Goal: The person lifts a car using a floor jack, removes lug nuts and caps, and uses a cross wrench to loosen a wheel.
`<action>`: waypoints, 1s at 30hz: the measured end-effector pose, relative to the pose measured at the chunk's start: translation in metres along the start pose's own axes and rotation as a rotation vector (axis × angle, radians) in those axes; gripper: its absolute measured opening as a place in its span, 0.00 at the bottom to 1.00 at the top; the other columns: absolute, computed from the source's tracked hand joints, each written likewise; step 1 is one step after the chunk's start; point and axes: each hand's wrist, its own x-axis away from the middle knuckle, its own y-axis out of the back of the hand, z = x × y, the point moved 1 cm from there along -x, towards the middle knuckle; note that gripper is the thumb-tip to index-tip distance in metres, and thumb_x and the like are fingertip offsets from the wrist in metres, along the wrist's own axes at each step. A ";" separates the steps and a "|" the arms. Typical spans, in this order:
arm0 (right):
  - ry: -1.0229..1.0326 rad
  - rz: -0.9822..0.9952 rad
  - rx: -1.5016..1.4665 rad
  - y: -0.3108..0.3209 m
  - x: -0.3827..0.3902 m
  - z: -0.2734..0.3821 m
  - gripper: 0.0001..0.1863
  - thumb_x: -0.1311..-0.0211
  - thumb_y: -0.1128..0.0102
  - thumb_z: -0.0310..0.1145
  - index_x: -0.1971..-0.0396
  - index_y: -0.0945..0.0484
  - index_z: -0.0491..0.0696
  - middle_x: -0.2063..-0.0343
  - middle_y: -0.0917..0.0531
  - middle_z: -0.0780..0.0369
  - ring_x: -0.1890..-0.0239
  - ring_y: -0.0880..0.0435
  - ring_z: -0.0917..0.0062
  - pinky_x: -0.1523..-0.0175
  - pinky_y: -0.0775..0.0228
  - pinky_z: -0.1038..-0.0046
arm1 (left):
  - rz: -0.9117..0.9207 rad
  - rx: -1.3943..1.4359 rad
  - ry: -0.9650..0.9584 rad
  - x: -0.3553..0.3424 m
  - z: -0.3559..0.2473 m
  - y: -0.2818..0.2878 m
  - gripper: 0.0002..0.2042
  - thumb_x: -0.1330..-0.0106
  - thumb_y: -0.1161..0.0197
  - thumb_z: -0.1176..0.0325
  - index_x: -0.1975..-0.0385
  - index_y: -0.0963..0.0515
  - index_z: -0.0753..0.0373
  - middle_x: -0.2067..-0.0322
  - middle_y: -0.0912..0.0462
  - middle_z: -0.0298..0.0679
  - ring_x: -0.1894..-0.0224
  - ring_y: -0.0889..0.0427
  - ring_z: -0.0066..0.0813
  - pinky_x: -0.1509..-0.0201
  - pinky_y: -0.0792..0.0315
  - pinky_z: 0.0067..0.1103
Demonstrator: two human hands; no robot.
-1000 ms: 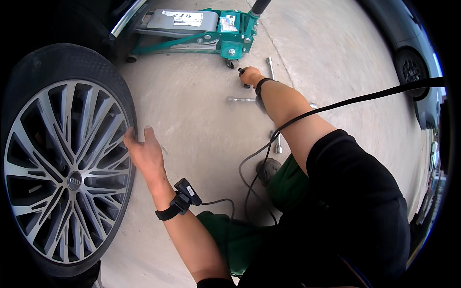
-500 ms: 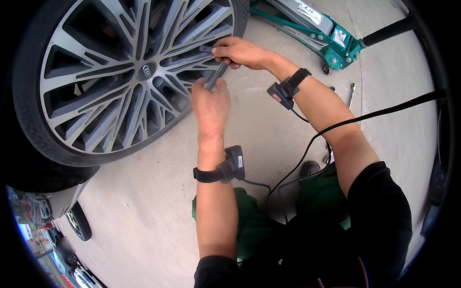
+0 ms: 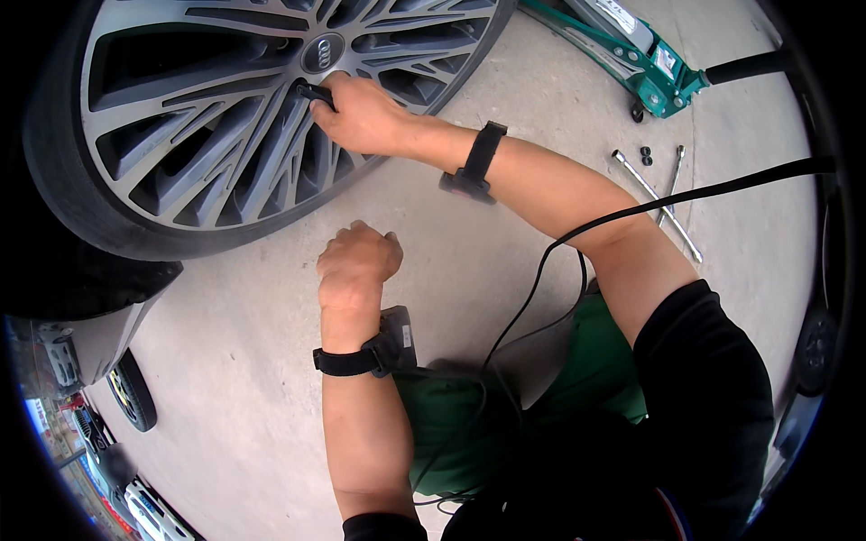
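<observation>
**Right hand holds a black tool against the wheel; left hand hangs below it**

The right hand (image 3: 359,113) is closed around a black tool (image 3: 317,94), whose far end meets the wheel (image 3: 262,99) at a hole just beside the hub cap (image 3: 323,54); how deep it goes in cannot be told. The left hand (image 3: 361,257) is nearer the body, below the right one and apart from the wheel, its fingers loosely curled with the thumb out to the right. Whether it has anything inside cannot be seen.

Each wrist wears a black strap, one on the right (image 3: 488,153) and one on the left (image 3: 347,362), each with a small dark box. The tyre (image 3: 56,194) curves around to the left of both hands.

To the right of the right hand, past the forearm, a silver cross wrench (image 3: 653,197) lies on the floor (image 3: 469,279), with two small black pieces (image 3: 646,156) near it. Beyond them is a green jack (image 3: 654,77) with a black handle (image 3: 749,66). A black cable (image 3: 731,185) crosses the right arm. Well left of the left hand stands another wheel (image 3: 135,397).
</observation>
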 end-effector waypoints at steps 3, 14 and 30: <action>-0.050 -0.037 0.001 -0.005 -0.007 0.004 0.20 0.36 0.46 0.39 0.60 0.26 0.33 0.74 0.18 0.46 0.68 0.18 0.50 0.58 0.26 0.58 | -0.004 -0.006 -0.058 0.000 -0.008 0.002 0.27 0.32 0.50 0.51 0.46 0.27 0.70 0.45 0.23 0.54 0.40 0.25 0.47 0.37 0.32 0.34; -0.252 0.109 -0.759 -0.025 -0.020 0.001 0.16 0.39 0.42 0.36 0.69 0.27 0.35 0.81 0.25 0.61 0.79 0.28 0.78 0.72 0.35 0.73 | -0.008 -0.020 -0.129 0.009 -0.022 0.004 0.28 0.31 0.51 0.50 0.44 0.29 0.70 0.44 0.24 0.53 0.40 0.25 0.44 0.37 0.32 0.33; -0.049 -0.191 0.113 -0.020 -0.014 0.017 0.22 0.36 0.51 0.45 0.75 0.20 0.40 0.78 0.18 0.49 0.71 0.18 0.53 0.60 0.25 0.57 | 0.087 0.006 -0.105 0.011 -0.031 0.007 0.27 0.31 0.51 0.50 0.46 0.27 0.69 0.44 0.24 0.52 0.40 0.25 0.44 0.36 0.33 0.34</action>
